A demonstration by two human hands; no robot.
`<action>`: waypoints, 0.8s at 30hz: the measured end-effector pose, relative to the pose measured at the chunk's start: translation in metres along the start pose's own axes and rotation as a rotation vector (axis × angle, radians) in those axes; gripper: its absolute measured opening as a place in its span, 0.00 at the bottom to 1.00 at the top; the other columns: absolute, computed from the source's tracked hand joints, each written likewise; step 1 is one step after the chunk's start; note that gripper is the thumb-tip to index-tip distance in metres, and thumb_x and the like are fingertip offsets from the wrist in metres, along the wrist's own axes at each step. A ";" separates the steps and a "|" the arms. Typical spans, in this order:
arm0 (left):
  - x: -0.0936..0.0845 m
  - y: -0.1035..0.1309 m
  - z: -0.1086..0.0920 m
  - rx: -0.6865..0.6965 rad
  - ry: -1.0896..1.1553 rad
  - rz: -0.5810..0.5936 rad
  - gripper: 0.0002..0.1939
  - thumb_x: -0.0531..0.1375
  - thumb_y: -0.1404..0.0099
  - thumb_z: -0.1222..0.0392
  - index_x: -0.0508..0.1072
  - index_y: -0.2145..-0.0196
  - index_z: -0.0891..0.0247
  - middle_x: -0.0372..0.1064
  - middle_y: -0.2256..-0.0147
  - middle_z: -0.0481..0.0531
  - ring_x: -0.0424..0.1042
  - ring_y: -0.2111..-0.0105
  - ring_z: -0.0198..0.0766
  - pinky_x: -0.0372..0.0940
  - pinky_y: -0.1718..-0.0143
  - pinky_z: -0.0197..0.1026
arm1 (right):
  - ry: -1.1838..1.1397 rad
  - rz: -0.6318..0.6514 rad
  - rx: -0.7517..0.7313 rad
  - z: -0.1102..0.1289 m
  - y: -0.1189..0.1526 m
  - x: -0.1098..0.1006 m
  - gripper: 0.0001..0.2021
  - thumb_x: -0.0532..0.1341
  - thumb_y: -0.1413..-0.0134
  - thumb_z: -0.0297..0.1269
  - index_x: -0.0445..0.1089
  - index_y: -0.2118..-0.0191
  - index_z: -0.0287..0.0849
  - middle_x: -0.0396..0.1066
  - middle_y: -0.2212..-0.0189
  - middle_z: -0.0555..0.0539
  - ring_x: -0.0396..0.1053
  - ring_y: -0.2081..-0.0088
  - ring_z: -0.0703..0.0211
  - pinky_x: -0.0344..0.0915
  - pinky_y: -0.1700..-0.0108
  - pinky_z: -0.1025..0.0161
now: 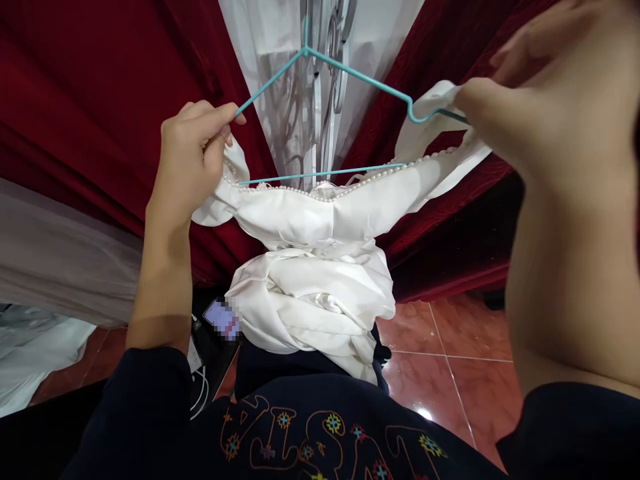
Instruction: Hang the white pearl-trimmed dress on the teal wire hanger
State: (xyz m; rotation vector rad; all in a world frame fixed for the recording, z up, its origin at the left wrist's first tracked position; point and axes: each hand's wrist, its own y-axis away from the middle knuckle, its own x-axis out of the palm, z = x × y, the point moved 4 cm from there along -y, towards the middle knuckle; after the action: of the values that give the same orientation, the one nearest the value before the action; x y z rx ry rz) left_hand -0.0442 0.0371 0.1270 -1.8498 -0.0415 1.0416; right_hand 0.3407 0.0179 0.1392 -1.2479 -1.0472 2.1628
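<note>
A white dress (pixel 300 217) with a pearl-beaded neckline hangs from a thin turquoise wire hanger (pixel 360 73) in front of me. My left hand (pixel 195 150) is closed, thumb and forefinger pinching the hanger's left arm beside the dress's left-side strap. At the right, my right hand (pixel 545 100) is at the hanger's other end, its thumb against the dress's right-side sleeve; its fingers are partly hidden and blurred, but it grips the dress there. The hanger's lower bar runs behind the beaded neckline. The dress's skirt is bunched in folds over my lap.
Dark red curtains (pixel 125 87) hang on both sides of a white drape and pale metal scrollwork (pixel 327 100). A dark surface with a white cable (pixel 204 390) and a partly blurred purple item (pixel 220 319) is at my left. Red tiles (pixel 425 380) cover the floor.
</note>
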 end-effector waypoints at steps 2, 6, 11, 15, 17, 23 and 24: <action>-0.002 0.000 0.003 -0.027 0.010 0.011 0.14 0.55 0.23 0.49 0.81 0.51 0.45 0.77 0.62 0.49 0.70 0.65 0.45 0.66 0.53 0.55 | -0.039 -0.044 0.039 0.019 -0.005 0.006 0.11 0.60 0.62 0.23 0.57 0.82 0.41 0.60 0.79 0.49 0.72 0.61 0.51 0.57 0.61 0.55; -0.005 0.000 0.001 -0.060 -0.001 0.023 0.16 0.55 0.25 0.51 0.81 0.48 0.41 0.76 0.63 0.50 0.71 0.63 0.47 0.67 0.58 0.55 | -0.118 -0.019 0.055 0.022 0.010 -0.004 0.11 0.61 0.52 0.27 0.60 0.80 0.42 0.63 0.76 0.50 0.74 0.62 0.54 0.61 0.63 0.56; -0.008 0.003 -0.015 -0.070 -0.009 0.007 0.19 0.55 0.27 0.60 0.82 0.48 0.45 0.76 0.63 0.52 0.73 0.61 0.49 0.67 0.57 0.56 | -0.156 0.007 0.008 0.017 0.013 -0.018 0.11 0.64 0.51 0.28 0.63 0.78 0.41 0.65 0.74 0.49 0.76 0.57 0.51 0.62 0.64 0.56; -0.015 0.005 -0.020 -0.086 -0.037 -0.049 0.22 0.54 0.29 0.65 0.82 0.49 0.44 0.76 0.64 0.50 0.76 0.61 0.48 0.66 0.53 0.57 | -0.277 0.005 -0.087 0.021 -0.003 0.002 0.12 0.64 0.52 0.28 0.63 0.81 0.42 0.62 0.78 0.49 0.76 0.60 0.51 0.67 0.62 0.54; -0.017 0.005 -0.019 -0.099 -0.069 -0.034 0.23 0.55 0.30 0.64 0.82 0.49 0.41 0.76 0.64 0.49 0.74 0.63 0.48 0.66 0.53 0.57 | -0.301 -0.003 -0.053 0.012 -0.004 0.012 0.11 0.65 0.54 0.30 0.63 0.82 0.42 0.66 0.78 0.48 0.76 0.61 0.51 0.67 0.63 0.55; -0.014 0.003 -0.016 -0.102 -0.076 0.027 0.23 0.53 0.32 0.65 0.81 0.49 0.43 0.76 0.63 0.50 0.74 0.62 0.49 0.66 0.54 0.57 | -0.218 -0.155 0.154 -0.019 0.044 0.007 0.07 0.66 0.61 0.37 0.69 0.82 0.43 0.75 0.72 0.44 0.74 0.67 0.53 0.56 0.74 0.60; -0.013 0.002 -0.016 -0.090 -0.066 0.029 0.22 0.53 0.32 0.66 0.81 0.50 0.46 0.76 0.63 0.51 0.75 0.61 0.49 0.67 0.53 0.57 | -0.203 -0.209 0.176 -0.018 0.053 0.003 0.07 0.67 0.61 0.39 0.70 0.81 0.44 0.75 0.72 0.45 0.73 0.68 0.53 0.54 0.75 0.61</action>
State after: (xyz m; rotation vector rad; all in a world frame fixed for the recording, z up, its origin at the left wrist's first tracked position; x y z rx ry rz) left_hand -0.0427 0.0189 0.1357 -1.9011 -0.1024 1.1379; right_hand 0.3553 -0.0062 0.0902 -0.8162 -0.9915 2.1952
